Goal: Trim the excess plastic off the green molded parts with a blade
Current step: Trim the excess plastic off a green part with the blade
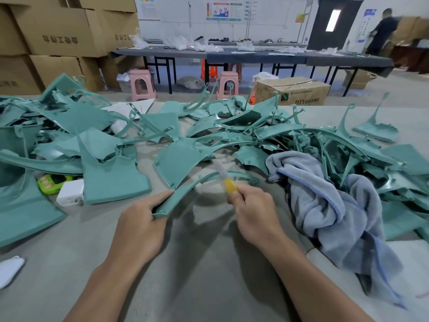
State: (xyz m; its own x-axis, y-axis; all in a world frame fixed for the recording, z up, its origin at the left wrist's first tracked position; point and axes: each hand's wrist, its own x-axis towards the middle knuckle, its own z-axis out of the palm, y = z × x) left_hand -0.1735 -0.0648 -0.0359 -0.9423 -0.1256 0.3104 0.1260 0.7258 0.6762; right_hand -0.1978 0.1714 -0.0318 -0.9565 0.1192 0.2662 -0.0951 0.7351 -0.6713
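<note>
Your left hand pinches the near end of the curved part, steadying it over the table so your right hand, fisted round the knife, can shave its edge.

A single wide-angle view from the person's head looks forward and down, close over the tabletop. The left hand and right hand sit near centre, with the far wall along the top.

Green parts: smooth matt plastic. Towel: soft grey cloth. Blade: blurred, maybe metal.
</note>
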